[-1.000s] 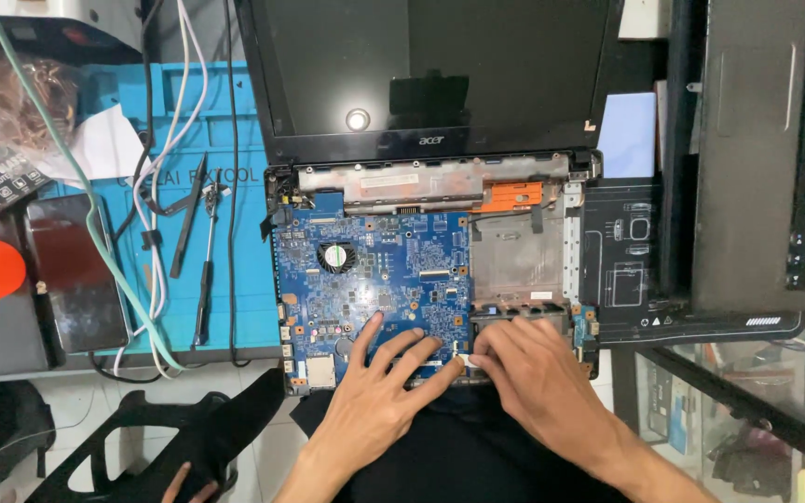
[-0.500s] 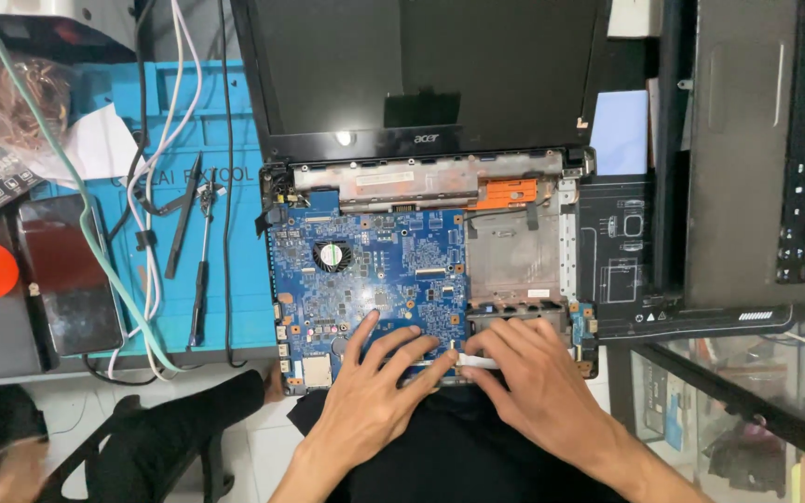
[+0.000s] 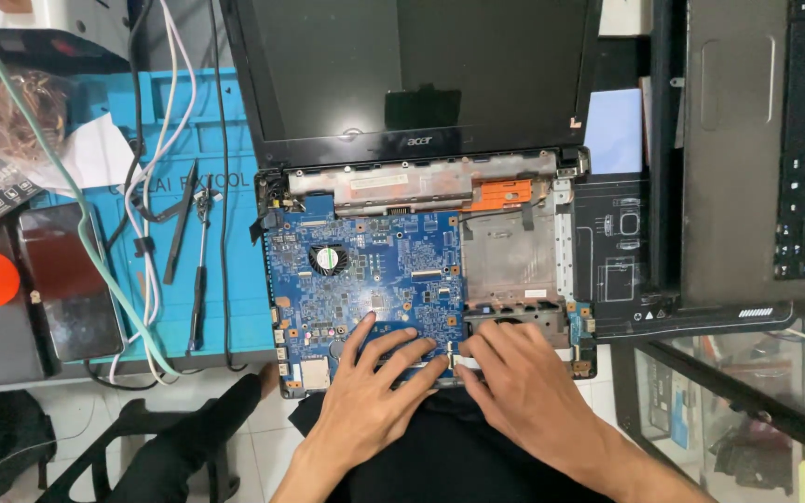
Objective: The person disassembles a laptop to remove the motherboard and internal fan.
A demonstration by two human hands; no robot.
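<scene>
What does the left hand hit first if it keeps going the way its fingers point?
Left hand points up and right across the blue motherboard. Probably the right hand's fingertips first, near the small white strip between them; depth is unclear.

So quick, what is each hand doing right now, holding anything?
Left hand: open, fingers spread flat on the blue circuit board, holding nothing.
Right hand: fingertips on a small white strip at the board's edge; grip cannot be told.

Blue work mat [image 3: 104, 307], opened laptop [image 3: 421, 233], phone [image 3: 67, 279], screwdriver [image 3: 199, 270]
</scene>
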